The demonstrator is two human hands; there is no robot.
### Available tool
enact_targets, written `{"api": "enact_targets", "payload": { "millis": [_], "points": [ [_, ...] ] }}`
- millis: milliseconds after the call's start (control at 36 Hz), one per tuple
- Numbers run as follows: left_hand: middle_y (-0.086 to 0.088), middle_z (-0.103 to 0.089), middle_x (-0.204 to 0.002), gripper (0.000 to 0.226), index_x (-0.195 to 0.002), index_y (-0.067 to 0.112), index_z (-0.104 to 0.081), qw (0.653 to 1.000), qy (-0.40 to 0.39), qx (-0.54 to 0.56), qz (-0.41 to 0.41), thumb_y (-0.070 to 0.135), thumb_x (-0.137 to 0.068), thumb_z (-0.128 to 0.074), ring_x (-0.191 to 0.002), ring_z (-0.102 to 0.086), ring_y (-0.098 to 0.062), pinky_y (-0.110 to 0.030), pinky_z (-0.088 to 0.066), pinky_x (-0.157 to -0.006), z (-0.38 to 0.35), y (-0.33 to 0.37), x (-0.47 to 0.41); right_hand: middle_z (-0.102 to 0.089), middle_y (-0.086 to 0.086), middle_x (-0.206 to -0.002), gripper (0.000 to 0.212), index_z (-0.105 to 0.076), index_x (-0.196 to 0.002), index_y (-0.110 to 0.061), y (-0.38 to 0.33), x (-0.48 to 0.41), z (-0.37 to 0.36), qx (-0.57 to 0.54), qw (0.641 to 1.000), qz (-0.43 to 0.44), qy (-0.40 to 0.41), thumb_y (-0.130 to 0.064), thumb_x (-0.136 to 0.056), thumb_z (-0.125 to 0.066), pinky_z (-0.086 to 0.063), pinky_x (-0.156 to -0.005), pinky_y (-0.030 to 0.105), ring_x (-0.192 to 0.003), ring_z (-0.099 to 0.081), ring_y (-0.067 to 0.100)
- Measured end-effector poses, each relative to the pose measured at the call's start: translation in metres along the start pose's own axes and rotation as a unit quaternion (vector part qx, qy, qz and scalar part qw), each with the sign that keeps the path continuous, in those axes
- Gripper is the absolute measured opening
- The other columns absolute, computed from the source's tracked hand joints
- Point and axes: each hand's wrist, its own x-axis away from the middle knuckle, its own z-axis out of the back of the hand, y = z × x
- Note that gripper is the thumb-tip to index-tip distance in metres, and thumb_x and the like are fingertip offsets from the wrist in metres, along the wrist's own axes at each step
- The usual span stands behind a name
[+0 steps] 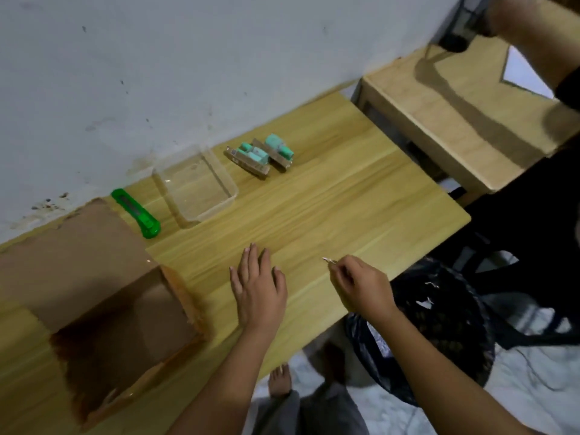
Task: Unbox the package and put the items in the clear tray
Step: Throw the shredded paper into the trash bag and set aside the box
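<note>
An open brown cardboard box point(94, 296) stands on the left of the wooden table, its inside dark and seemingly empty. A clear tray point(201, 186) with nothing in it sits by the wall. Right of the tray lie two teal items on cardboard backing point(262, 153). My left hand point(259, 287) rests flat on the table, fingers spread, holding nothing. My right hand point(361, 285) hovers over the table's front edge, its fingers pinched on a small white scrap point(328, 260).
A green utility knife point(136, 213) lies between the box and the tray. A black bin bag point(439, 324) hangs open below the table's right edge. A second wooden table point(455, 114) stands at the right, where another person's arm point(533, 36) reaches toward a black mesh holder.
</note>
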Motion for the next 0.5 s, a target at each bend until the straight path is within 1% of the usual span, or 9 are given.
{"api": "enact_targets", "payload": {
  "millis": [56,111,167,222,278,306,361,444,500],
  "points": [
    [-0.004,-0.026,-0.154,0.046,-0.137,0.017,-0.041,0.999,-0.017,-0.001,-0.027,0.029,-0.093,-0.035,-0.144,-0.018,-0.018,-0.045,-0.005,-0.117,-0.004,0.014,-0.002,-0.060,0.005,-0.065,0.028,-0.055,-0.074,-0.011,0.017,0.012,0.013,-0.019,0.998,-0.064,0.009,-0.033,-0.090,-0.050,-0.043,-0.047,0.035,-0.054,-0.055,0.025],
    [-0.005,-0.029,-0.153,0.048,-0.137,0.017,-0.042,0.998,-0.030,-0.002,-0.060,0.030,-0.091,-0.034,-0.143,-0.020,-0.019,-0.047,-0.007,-0.116,-0.009,0.030,-0.003,-0.056,0.001,-0.064,0.022,-0.053,-0.076,-0.012,0.038,0.025,0.026,-0.034,0.991,-0.128,0.022,-0.028,-0.091,-0.055,-0.042,-0.049,0.036,-0.055,-0.054,0.021],
    [-0.005,-0.026,-0.154,0.046,-0.139,0.017,-0.039,0.995,-0.051,-0.006,-0.088,0.029,-0.094,-0.036,-0.144,-0.017,-0.018,-0.047,-0.005,-0.116,-0.017,0.046,-0.003,-0.047,-0.002,-0.058,0.024,-0.050,-0.075,-0.012,0.059,0.039,0.040,-0.038,0.980,-0.191,0.051,-0.028,-0.092,-0.053,-0.036,-0.047,0.029,-0.051,-0.049,0.010],
    [-0.003,-0.021,-0.156,0.047,-0.141,0.019,-0.035,0.992,-0.072,-0.007,-0.105,0.030,-0.095,-0.037,-0.145,-0.012,-0.017,-0.047,-0.002,-0.117,-0.023,0.063,-0.004,-0.043,-0.004,-0.055,0.025,-0.049,-0.074,-0.010,0.080,0.053,0.055,-0.043,0.962,-0.251,0.095,-0.026,-0.093,-0.051,-0.030,-0.045,0.023,-0.050,-0.048,0.006],
    [-0.001,-0.017,-0.157,0.048,-0.142,0.021,-0.033,0.989,-0.086,-0.004,-0.119,0.031,-0.096,-0.036,-0.146,-0.009,-0.016,-0.047,0.000,-0.118,-0.029,0.079,-0.004,-0.045,-0.003,-0.056,0.023,-0.050,-0.076,-0.010,0.098,0.065,0.068,-0.041,0.943,-0.302,0.136,-0.025,-0.093,-0.052,-0.031,-0.045,0.029,-0.050,-0.047,0.010],
    [-0.001,-0.016,-0.157,0.048,-0.142,0.021,-0.032,0.988,-0.090,-0.004,-0.126,0.031,-0.096,-0.036,-0.146,-0.008,-0.016,-0.047,0.001,-0.118,-0.032,0.087,-0.003,-0.047,-0.001,-0.057,0.022,-0.051,-0.077,-0.010,0.109,0.071,0.073,-0.039,0.933,-0.322,0.153,-0.025,-0.093,-0.052,-0.033,-0.047,0.033,-0.052,-0.048,0.018],
    [-0.001,-0.015,-0.157,0.049,-0.143,0.020,-0.031,0.986,-0.093,-0.005,-0.136,0.032,-0.096,-0.035,-0.146,-0.007,-0.016,-0.047,0.002,-0.118,-0.038,0.100,-0.003,-0.052,0.004,-0.063,0.021,-0.052,-0.080,-0.009,0.128,0.079,0.080,-0.041,0.916,-0.356,0.181,-0.026,-0.093,-0.052,-0.039,-0.051,0.036,-0.057,-0.050,0.025],
    [-0.003,-0.017,-0.157,0.049,-0.142,0.019,-0.033,0.987,-0.089,-0.007,-0.137,0.031,-0.095,-0.036,-0.146,-0.008,-0.018,-0.047,0.002,-0.117,-0.046,0.113,-0.002,-0.057,0.007,-0.072,0.020,-0.055,-0.085,-0.011,0.154,0.091,0.085,-0.045,0.898,-0.388,0.203,-0.028,-0.094,-0.049,-0.048,-0.058,0.046,-0.065,-0.053,0.026],
    [-0.005,-0.019,-0.156,0.048,-0.141,0.017,-0.035,0.988,-0.082,-0.005,-0.135,0.030,-0.095,-0.037,-0.145,-0.010,-0.020,-0.048,0.002,-0.117,-0.050,0.118,-0.001,-0.061,0.010,-0.081,0.019,-0.058,-0.091,-0.011,0.166,0.095,0.086,-0.056,0.888,-0.410,0.201,-0.028,-0.094,-0.050,-0.050,-0.066,0.047,-0.073,-0.057,0.027]
  ]
}}
